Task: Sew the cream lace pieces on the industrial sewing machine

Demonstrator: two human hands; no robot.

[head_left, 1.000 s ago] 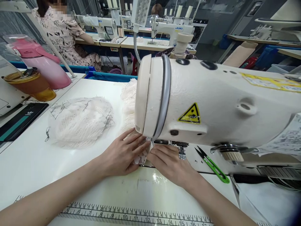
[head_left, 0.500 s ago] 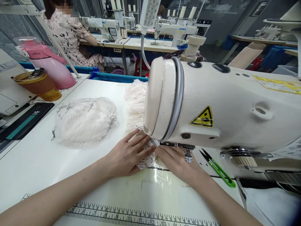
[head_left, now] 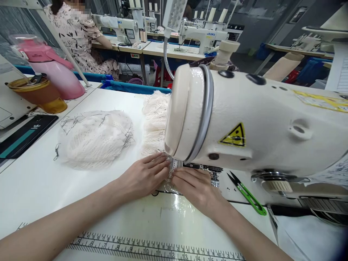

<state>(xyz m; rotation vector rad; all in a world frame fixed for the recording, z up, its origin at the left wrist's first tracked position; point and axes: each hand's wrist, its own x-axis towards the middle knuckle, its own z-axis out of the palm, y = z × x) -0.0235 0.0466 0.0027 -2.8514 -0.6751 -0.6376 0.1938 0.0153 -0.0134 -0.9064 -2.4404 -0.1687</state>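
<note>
A gathered strip of white lace fabric runs under the head of a sewing machine. My left hand presses on the strip's near end, its fingers together and its thumb tucked out of sight. Just to its right, my right hand has its closed fingers on the same lace, close under the machine head. Between my fingertips a narrow bit of patterned lace shows. The machine head hides the needle and presser foot. To the left lies a second, rounded piece of white lace with dark loose threads.
Green thread snips lie right of my right hand. A printed ruler runs along the near table edge. At left are a dark phone-like object, a brown cup and a pink bottle. A person sits beyond.
My left hand's fingers have drawn together, and my right hand has moved left and closer to it. Less lace shows between and below my hands. The view has shifted slightly.
</note>
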